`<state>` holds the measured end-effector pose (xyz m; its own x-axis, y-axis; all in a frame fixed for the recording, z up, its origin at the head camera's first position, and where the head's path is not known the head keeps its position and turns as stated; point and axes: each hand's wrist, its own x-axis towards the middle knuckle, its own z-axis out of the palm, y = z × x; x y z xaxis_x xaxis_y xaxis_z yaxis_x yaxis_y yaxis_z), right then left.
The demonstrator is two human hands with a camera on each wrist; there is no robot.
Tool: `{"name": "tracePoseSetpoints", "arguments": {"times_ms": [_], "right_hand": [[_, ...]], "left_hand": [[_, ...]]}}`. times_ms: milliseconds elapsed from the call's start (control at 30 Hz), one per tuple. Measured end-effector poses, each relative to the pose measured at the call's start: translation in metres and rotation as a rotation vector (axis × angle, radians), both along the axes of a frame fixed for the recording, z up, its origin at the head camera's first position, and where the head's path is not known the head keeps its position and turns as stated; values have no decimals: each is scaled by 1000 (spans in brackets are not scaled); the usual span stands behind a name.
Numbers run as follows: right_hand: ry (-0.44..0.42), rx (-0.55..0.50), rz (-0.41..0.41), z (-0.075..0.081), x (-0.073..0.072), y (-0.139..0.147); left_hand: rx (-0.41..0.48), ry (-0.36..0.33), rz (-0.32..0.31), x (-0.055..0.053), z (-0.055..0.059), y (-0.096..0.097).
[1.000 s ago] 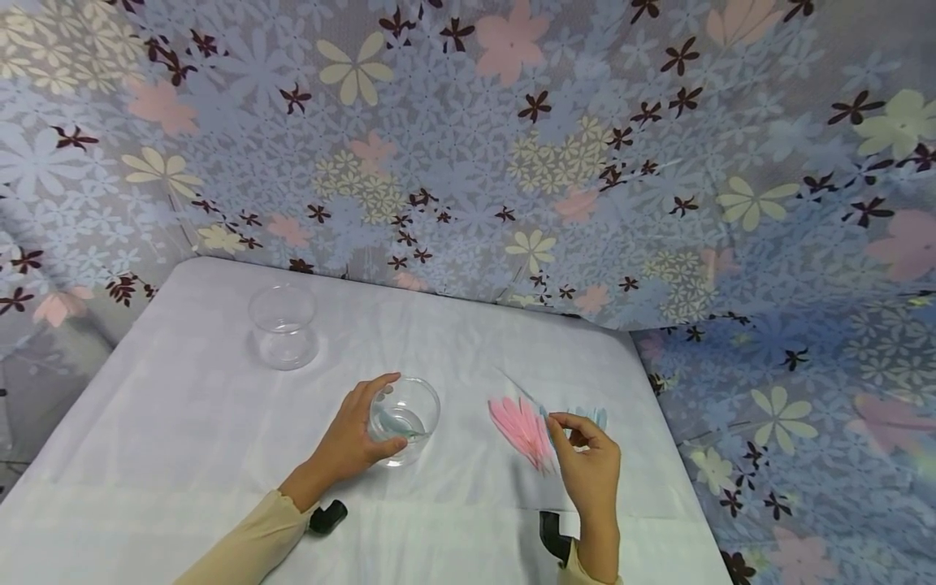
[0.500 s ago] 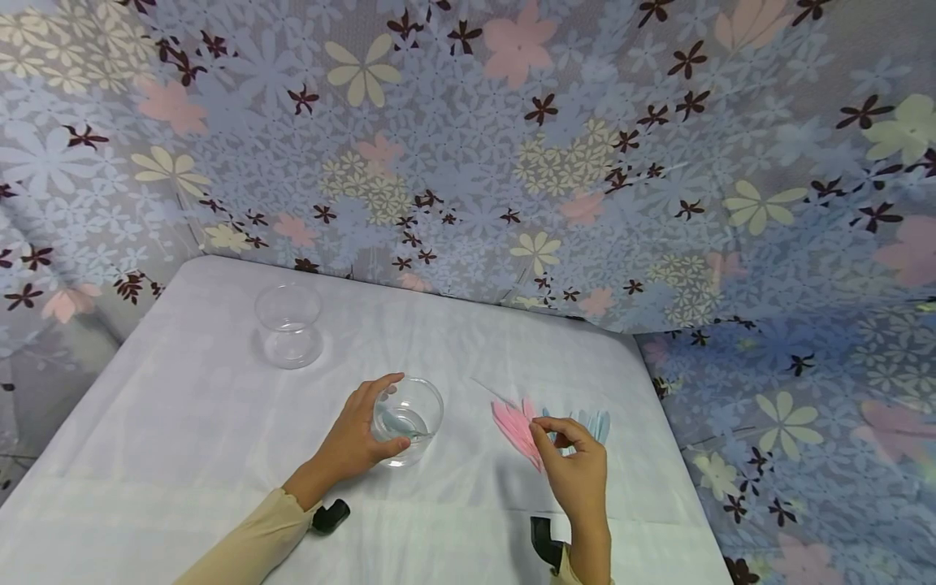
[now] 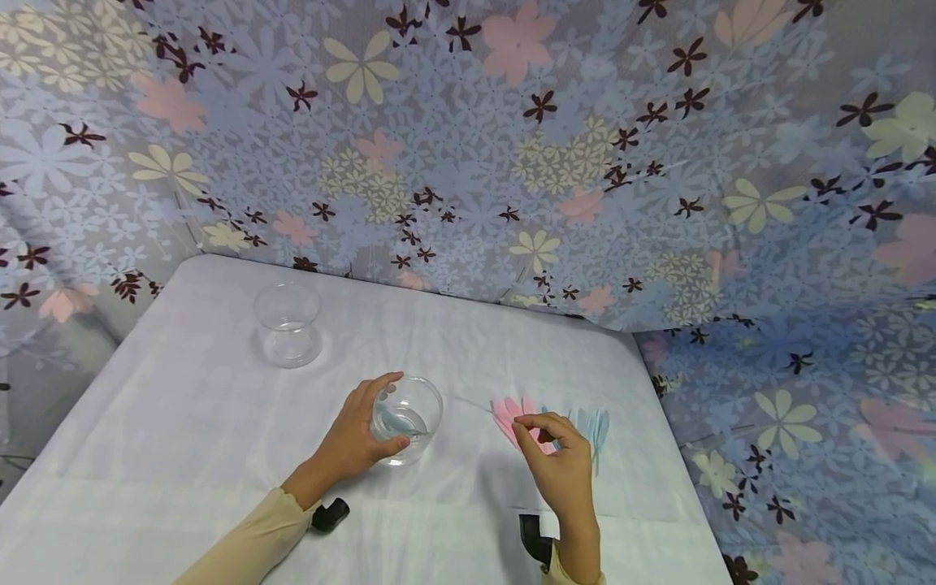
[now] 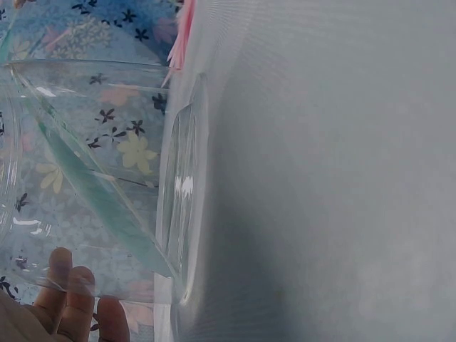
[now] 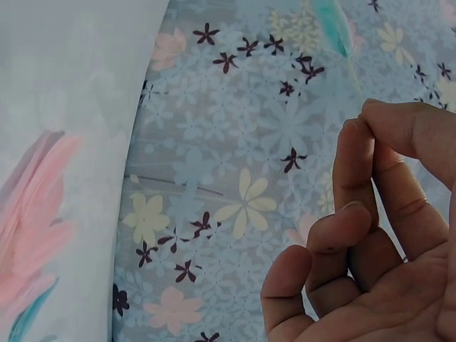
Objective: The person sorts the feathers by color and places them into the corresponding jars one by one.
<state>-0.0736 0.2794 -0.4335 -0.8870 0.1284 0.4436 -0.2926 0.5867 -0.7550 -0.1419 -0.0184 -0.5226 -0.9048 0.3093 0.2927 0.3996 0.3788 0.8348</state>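
Observation:
My left hand [image 3: 351,431] grips a clear round jar [image 3: 430,398] standing on the table, its thumb at the near side and fingers round the far left. Inside the jar a teal feather [image 4: 96,192] leans slantwise, from the base up to the rim, in the left wrist view. To the right, my right hand [image 3: 563,463] pinches the thin shaft of another teal feather [image 5: 333,25] between thumb and forefinger. That feather points toward the jar and shows only as a faint pale line in the head view. The other fingers of this hand are loosely curled.
Pink feathers [image 3: 501,416] lie fanned on the white-covered table [image 3: 183,406], partly behind my right hand. Light blue feathers [image 3: 600,426] lie beside them on the right. A second clear jar [image 3: 290,329] stands at the back left. Flowered cloth [image 3: 439,162] hangs behind the table.
My right hand has moved left with the feather, away from the blue feathers and across the pink ones toward the jar. My left hand stays on the jar.

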Motion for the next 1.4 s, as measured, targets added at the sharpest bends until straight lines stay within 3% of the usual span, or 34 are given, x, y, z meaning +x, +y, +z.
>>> {"name": "tracePoseSetpoints", "arguments": {"times_ms": [333, 600, 1067, 1400], "right_hand": [[29, -12, 57, 0, -8, -20], [16, -15, 169, -1, -16, -33], [37, 128, 182, -5, -32, -61], [29, 210, 241, -8, -39, -74]], "left_hand": [[5, 5, 2, 0, -1, 0], [2, 0, 5, 0, -1, 1], [-11, 7, 13, 1, 1, 0], [-15, 26, -6, 0, 2, -1]]}}
